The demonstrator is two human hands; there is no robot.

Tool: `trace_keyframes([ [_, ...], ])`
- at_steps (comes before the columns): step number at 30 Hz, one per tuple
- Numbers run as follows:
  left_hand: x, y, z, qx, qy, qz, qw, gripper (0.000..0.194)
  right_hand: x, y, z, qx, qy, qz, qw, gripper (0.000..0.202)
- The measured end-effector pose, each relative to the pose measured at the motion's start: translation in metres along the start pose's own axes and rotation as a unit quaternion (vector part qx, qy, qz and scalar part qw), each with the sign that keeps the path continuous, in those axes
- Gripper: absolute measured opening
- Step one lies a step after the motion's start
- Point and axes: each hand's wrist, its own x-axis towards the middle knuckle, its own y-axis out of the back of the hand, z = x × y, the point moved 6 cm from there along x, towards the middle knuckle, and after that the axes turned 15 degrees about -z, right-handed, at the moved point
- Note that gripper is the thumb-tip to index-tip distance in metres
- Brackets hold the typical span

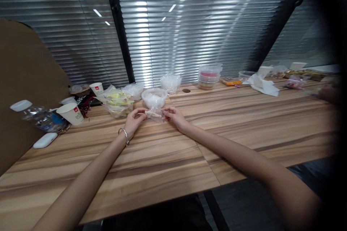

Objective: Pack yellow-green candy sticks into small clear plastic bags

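Between my two hands is a small clear plastic bag (155,114) with something pale and slim inside, too small to name. My left hand (135,121) pinches the bag's left side; a silver bracelet circles that wrist. The fingers of my right hand (175,116) are closed on its right edge. Just behind the bag stands a round clear plastic bowl (154,95) with whitish, see-through plastic in it. To the left of my left hand is another clear bowl (119,106) holding yellow packets.
Clear containers (170,82) and a stack of tubs (208,76) stand along the back. Paper cups (71,113), a plastic bottle (40,117) and a white case (45,140) are at left. Crumpled tissue (262,85) lies right; another person's hand (329,94) shows at the right edge.
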Motion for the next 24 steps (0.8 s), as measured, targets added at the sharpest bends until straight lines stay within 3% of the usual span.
trace_keyframes([
  [5, -0.001, 0.004, -0.003, -0.001, 0.014, 0.03, 0.999, 0.028, -0.001, -0.001, -0.001, -0.018, -0.005, -0.002, 1.0, 0.027],
  [15, 0.0, 0.005, -0.014, 0.04, 0.061, 0.005, 0.997, 0.022, -0.001, 0.0, -0.003, -0.019, 0.004, 0.006, 1.0, 0.021],
  [24, 0.001, 0.003, -0.015, 0.049, 0.053, -0.002, 0.997, 0.025, 0.0, 0.0, -0.002, -0.028, 0.002, -0.002, 1.0, 0.019],
])
